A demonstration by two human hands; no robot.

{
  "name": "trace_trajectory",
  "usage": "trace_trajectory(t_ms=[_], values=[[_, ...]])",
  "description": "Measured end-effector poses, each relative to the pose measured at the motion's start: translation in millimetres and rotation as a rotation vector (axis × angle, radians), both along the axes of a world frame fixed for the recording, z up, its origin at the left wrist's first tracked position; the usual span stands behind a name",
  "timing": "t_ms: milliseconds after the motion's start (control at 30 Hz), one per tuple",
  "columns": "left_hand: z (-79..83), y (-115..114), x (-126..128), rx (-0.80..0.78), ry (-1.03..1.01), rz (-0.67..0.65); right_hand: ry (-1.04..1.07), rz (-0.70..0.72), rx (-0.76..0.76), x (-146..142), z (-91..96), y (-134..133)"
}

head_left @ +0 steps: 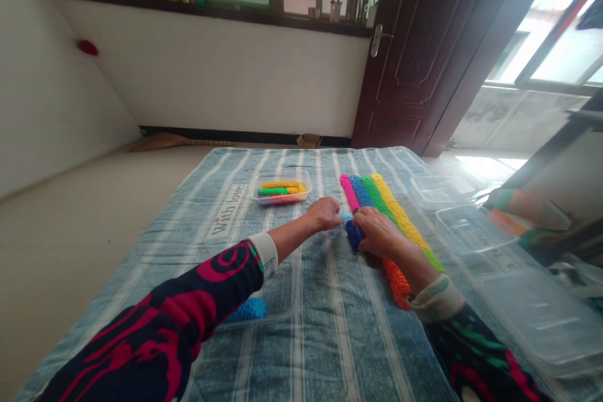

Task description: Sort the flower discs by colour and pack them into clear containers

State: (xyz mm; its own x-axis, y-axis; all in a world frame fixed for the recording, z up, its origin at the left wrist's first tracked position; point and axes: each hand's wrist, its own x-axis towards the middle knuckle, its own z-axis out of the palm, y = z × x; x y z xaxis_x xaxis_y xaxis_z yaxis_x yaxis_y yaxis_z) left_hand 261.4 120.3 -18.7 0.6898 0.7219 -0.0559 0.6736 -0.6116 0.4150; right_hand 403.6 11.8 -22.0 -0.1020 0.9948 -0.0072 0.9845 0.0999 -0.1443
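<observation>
My left hand [324, 213] is closed, its fingertips beside a small light-blue piece [345, 217]; what is inside the fingers is hidden. Just to the right, my right hand [379, 231] curls over a short dark-blue stack of bumpy discs [353, 236], its fingers closed on the stack's side. Long rows of similar pieces lie side by side beyond and under the right hand: a pink row [349, 192], a blue row [362, 190], a green row [377, 193] and a yellow row [398, 217]. An orange row [396, 282] shows below the right wrist.
A clear box [282, 201] holds yellow, green and pink rows. Another clear box [282, 313], partly under my left arm, holds blue pieces [249, 308]. Empty clear containers [471, 229] and a large lid [537, 320] lie right on the striped tablecloth [330, 326].
</observation>
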Motion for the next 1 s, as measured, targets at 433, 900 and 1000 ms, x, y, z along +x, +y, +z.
trace_trajectory(t_ms=[433, 900, 1000], values=[[-7.4, -14.2, 10.5, -0.054, 0.024, -0.056, 0.016, 0.000, 0.103, -2.8, -8.8, -10.6], [-12.1, -9.2, 13.3, -0.075, 0.042, -0.033, -0.024, 0.017, 0.018, -0.1, -1.1, -3.3], [-12.1, -9.6, 13.0, -0.073, 0.041, -0.018, -0.018, 0.024, 0.021, -0.6, -1.7, -3.9]])
